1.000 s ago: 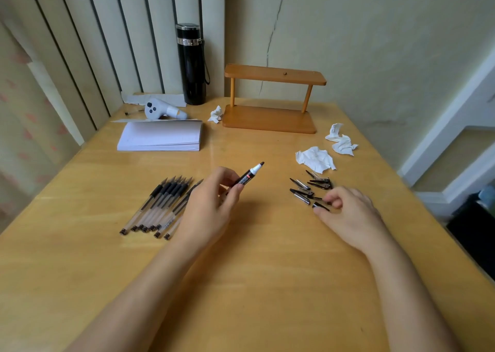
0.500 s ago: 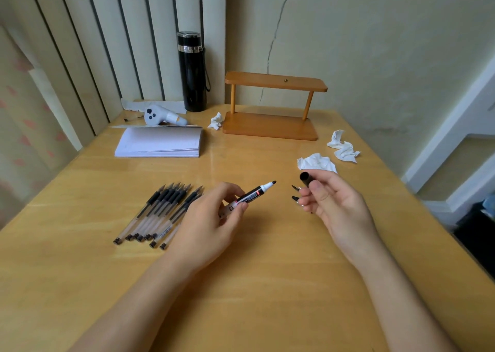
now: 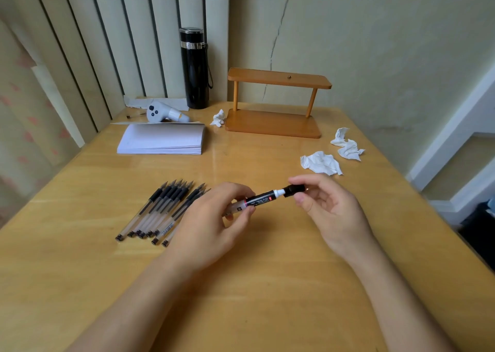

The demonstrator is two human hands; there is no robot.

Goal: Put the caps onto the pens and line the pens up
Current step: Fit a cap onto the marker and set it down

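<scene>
Both hands [image 3: 214, 225] meeting, pen [image 3: 257, 201] between (cap [image 3: 294, 190] at tip)

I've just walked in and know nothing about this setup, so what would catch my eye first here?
Mid-table, two bare hands meet: the left hand grips a black marker while the right hand pushes a black cap onto its white tip. Left of them a bunch of uncapped gel pens lies side by side on the wooden table. Crumpled tissues lie to the right.
</scene>
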